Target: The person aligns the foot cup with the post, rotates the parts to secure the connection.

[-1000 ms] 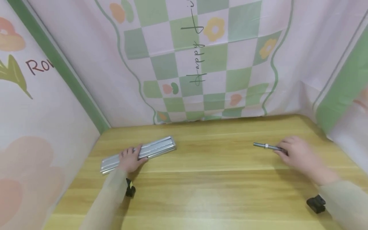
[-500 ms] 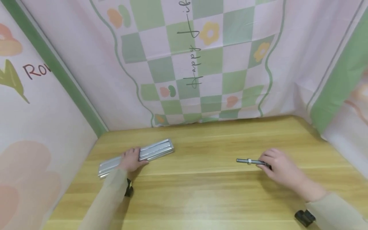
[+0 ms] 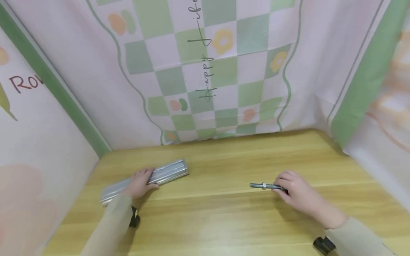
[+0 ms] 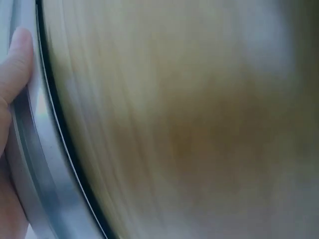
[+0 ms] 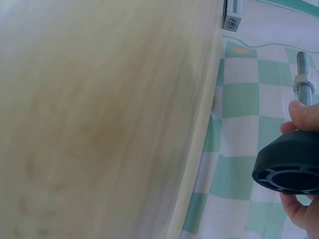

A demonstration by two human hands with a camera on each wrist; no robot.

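On the left of the table a silvery aluminium profile (image 3: 169,172) lies at a slant. My left hand (image 3: 140,183) grips it across the middle, fingers over the top and thumb along the near side; the thumb shows against the profile's edge (image 4: 47,149) in the left wrist view. Out to the right, my right hand (image 3: 298,195) holds a levelling foot (image 3: 256,185) with its threaded stud pointing left. A hex nut (image 5: 302,82) sits partway along the stud. The right wrist view shows the black round base (image 5: 286,162) between thumb and fingers.
Both hands are over a wood-grain table (image 3: 211,213). A checkered fabric curtain (image 3: 224,89) hangs along the back edge, with more printed fabric (image 3: 48,142) at the left and right sides.
My right hand has carried the levelling foot leftward and nearer to me. My left hand keeps its grip on the profile. The head view has turned slightly to the right.
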